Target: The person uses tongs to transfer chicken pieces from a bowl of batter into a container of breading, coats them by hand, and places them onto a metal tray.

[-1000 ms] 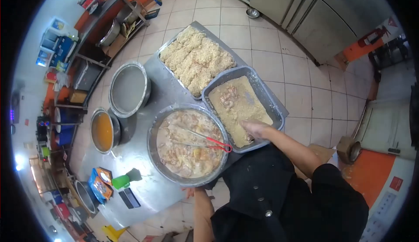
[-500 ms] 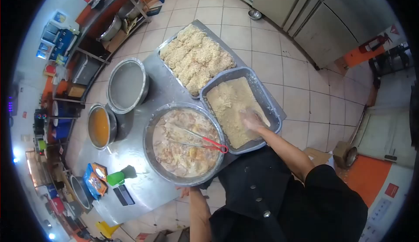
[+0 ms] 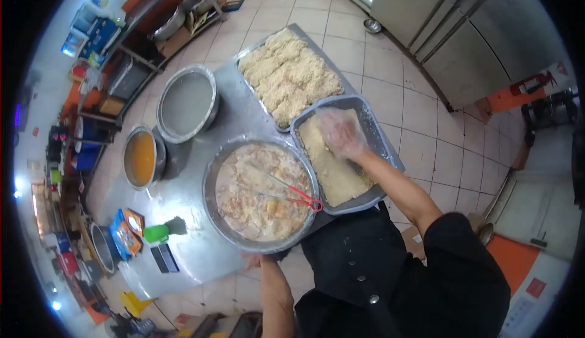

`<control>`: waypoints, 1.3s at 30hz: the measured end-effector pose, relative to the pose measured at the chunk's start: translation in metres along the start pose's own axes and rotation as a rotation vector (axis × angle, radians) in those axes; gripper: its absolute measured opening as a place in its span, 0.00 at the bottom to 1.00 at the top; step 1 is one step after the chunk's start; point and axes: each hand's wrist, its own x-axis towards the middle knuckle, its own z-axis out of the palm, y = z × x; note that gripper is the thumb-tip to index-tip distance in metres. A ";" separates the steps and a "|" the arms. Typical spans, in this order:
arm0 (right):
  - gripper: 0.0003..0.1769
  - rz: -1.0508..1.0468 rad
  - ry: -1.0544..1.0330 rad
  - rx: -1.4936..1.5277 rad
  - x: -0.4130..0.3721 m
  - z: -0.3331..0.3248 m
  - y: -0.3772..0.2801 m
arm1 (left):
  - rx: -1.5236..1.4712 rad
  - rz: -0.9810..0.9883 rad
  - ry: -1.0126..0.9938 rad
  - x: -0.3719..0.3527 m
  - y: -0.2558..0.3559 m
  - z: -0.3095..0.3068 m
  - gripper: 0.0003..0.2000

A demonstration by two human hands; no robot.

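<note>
My right hand (image 3: 342,135), blurred and in what looks like a clear glove, is over the crumbs (image 3: 341,179) in the grey tub (image 3: 386,155); its fingers are smeared by motion. My left hand (image 3: 251,260) is at the near rim of the large metal bowl (image 3: 210,201), its fingers partly hidden below the rim. That bowl holds pale wet pieces (image 3: 262,198), with red-handled tongs (image 3: 298,196) lying across them. Behind the tub, a metal tray (image 3: 248,88) is heaped with crumb-coated pieces (image 3: 286,76).
On the metal table (image 3: 189,185) stand a bowl of cloudy liquid (image 3: 187,103), a bowl of orange liquid (image 3: 141,158), a blue-orange packet (image 3: 127,234), a green cup (image 3: 156,234) and a dark device (image 3: 164,259). A shelf stands at the upper left.
My right hand has risen from the crumbs and moved toward the tub's far side. The view has shifted slightly. My left hand stays by the bowl's rim.
</note>
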 end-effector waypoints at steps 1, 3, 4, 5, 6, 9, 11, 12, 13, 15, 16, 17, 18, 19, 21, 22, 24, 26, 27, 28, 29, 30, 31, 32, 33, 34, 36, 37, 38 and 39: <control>0.19 -0.157 0.214 -0.046 0.000 0.010 0.003 | -0.020 -0.063 0.149 0.022 -0.011 0.017 0.30; 0.17 -0.385 -0.024 -0.144 0.024 -0.028 -0.026 | -0.049 -0.171 0.389 0.054 -0.032 0.040 0.30; 0.17 -0.389 -0.017 -0.139 0.024 -0.028 -0.030 | -0.069 -0.211 0.472 0.064 -0.036 0.046 0.30; 0.15 -0.331 -0.117 -0.167 0.021 -0.028 -0.031 | -0.092 -0.242 0.525 0.068 -0.037 0.053 0.30; 0.12 -0.278 -0.232 -0.198 0.015 -0.027 -0.028 | -0.107 -0.263 0.570 0.068 -0.040 0.056 0.30; 0.12 -0.232 -0.295 -0.291 -0.028 -0.010 -0.005 | -0.109 -0.286 0.648 0.072 -0.045 0.063 0.30; 0.14 -0.131 -0.313 -0.195 -0.059 -0.013 0.005 | -0.105 -0.279 0.667 0.076 -0.043 0.064 0.31; 0.18 -0.032 -0.306 -0.092 -0.061 -0.019 0.005 | -0.103 -0.283 0.675 0.078 -0.040 0.064 0.31; 0.18 -0.044 -0.330 -0.098 -0.057 -0.024 0.010 | -0.094 -0.292 0.681 0.079 -0.041 0.063 0.31; 0.14 0.114 -0.539 -0.200 -0.039 -0.043 0.002 | -0.076 -0.301 0.698 0.078 -0.040 0.063 0.31; 0.14 0.105 -0.559 -0.198 -0.036 -0.044 -0.003 | -0.068 -0.307 0.706 0.078 -0.039 0.062 0.31; 0.13 0.081 -0.274 -0.178 -0.031 -0.042 -0.009 | -0.069 -0.312 0.713 0.079 -0.039 0.062 0.31; 0.12 0.062 0.017 -0.152 -0.027 -0.038 -0.013 | -0.066 -0.313 0.721 0.080 -0.038 0.063 0.31; 0.12 0.061 0.013 -0.145 -0.030 -0.030 -0.016 | -0.065 -0.314 0.732 0.080 -0.037 0.063 0.31; 0.14 0.009 0.109 -0.082 -0.036 -0.014 -0.019 | -0.064 -0.328 0.750 0.082 -0.035 0.063 0.31; 0.14 0.009 0.101 -0.079 -0.033 -0.004 -0.014 | -0.056 -0.328 0.752 0.080 -0.038 0.063 0.31; 0.14 0.042 0.072 -0.074 -0.042 -0.001 -0.004 | -0.038 -0.326 0.759 0.078 -0.042 0.063 0.31; 0.18 0.156 0.021 -0.053 -0.044 0.000 0.003 | -0.046 -0.338 0.756 0.078 -0.038 0.063 0.31; 0.22 0.288 -0.045 -0.020 -0.047 -0.001 -0.001 | -0.051 -0.335 0.763 0.079 -0.037 0.062 0.31; 0.22 0.289 -0.041 -0.014 -0.053 -0.005 -0.001 | -0.049 -0.334 0.761 0.079 -0.039 0.062 0.31; 0.29 0.370 -0.254 0.049 -0.062 -0.019 -0.002 | -0.044 -0.335 0.765 0.079 -0.042 0.062 0.31; 0.36 0.446 -0.480 0.107 -0.073 -0.029 0.001 | -0.041 -0.332 0.763 0.078 -0.042 0.062 0.31; 0.48 0.478 -0.678 0.071 -0.075 -0.034 0.008 | -0.044 -0.338 0.763 0.077 -0.041 0.063 0.31; 0.48 0.466 -0.681 0.067 -0.071 -0.044 0.008 | -0.051 -0.345 0.769 0.077 -0.040 0.063 0.31; 0.49 0.363 -0.891 0.007 -0.063 -0.059 0.000 | -0.057 -0.345 0.770 0.077 -0.041 0.063 0.31; 0.50 0.259 -1.094 -0.052 -0.059 -0.067 -0.005 | -0.058 -0.349 0.766 0.074 -0.043 0.062 0.31; 0.48 0.158 -1.090 -0.010 -0.064 -0.063 0.005 | -0.067 -0.342 0.769 0.078 -0.040 0.063 0.32; 0.45 0.060 -1.103 0.022 -0.065 -0.060 0.012 | -0.074 -0.347 0.769 0.078 -0.041 0.064 0.32; 0.45 0.058 -1.101 0.017 -0.060 -0.062 0.015 | -0.072 -0.352 0.767 0.079 -0.045 0.065 0.32; 0.42 0.106 -1.135 0.170 -0.051 -0.067 0.017 | -0.070 -0.355 0.768 0.078 -0.045 0.066 0.32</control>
